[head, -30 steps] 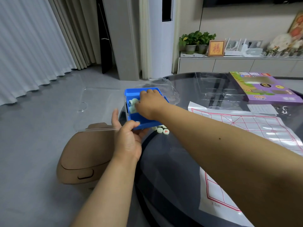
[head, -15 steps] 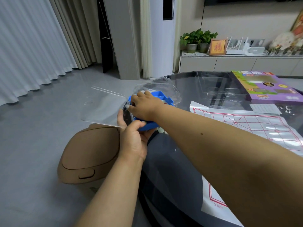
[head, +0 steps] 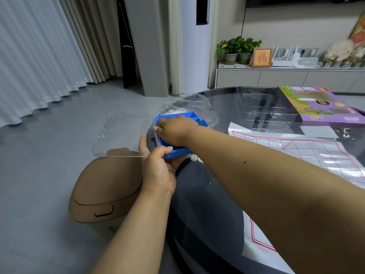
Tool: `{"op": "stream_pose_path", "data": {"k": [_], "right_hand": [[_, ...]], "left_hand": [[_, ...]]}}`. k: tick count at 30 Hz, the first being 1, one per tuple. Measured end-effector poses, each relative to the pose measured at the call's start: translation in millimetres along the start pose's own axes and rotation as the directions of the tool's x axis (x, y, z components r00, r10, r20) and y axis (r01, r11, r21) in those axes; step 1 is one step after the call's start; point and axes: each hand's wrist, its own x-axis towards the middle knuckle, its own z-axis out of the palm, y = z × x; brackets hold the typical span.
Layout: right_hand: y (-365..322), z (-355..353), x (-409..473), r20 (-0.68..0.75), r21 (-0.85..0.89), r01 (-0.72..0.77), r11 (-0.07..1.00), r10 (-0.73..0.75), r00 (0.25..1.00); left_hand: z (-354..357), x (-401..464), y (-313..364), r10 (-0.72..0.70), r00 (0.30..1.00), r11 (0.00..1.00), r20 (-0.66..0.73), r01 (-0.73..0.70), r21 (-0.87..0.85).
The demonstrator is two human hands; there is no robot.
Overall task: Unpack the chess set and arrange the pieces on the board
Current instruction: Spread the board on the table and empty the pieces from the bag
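Blue plastic tray (head: 175,153) sits at the table's (head: 227,204) left edge, half over it. My left hand (head: 158,171) grips its near corner; my right hand (head: 173,129) curls inside over pieces. I'd tip toward the paper board (head: 296,151), where open glass lies, away from the drop-off.

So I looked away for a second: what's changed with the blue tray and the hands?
The right hand, which was reaching into the middle of the blue tray, has shifted to its left end, fingers curled there. The tray now looks tipped up toward the far side. The left hand still grips its near edge; loose pieces stay beside it, and the board sheet is unmoved.
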Motion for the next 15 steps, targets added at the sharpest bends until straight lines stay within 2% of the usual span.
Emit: {"op": "stream_pose_path", "data": {"k": [4, 8, 15], "right_hand": [[-0.8, -1.4, -2.3, -0.020, 0.009, 0.035, 0.999, -0.035, 0.999], [1.6, 0.2, -2.7, -0.150, 0.026, 0.048, 0.999, -0.043, 0.988], [4.8, -4.9, -5.1, -0.097, 0.032, 0.020, 0.999, -0.017, 0.995]], "left_hand": [[-0.6, 1.6, -1.4, 0.005, 1.000, 1.000, 0.004, -0.005, 0.007], [-0.1, 1.7, -0.8, 0.014, 1.000, 1.000, 0.003, -0.014, 0.005], [-1.9, 1.6, -1.1, -0.004, 1.000, 1.000, -0.002, 0.004, -0.012]]}}
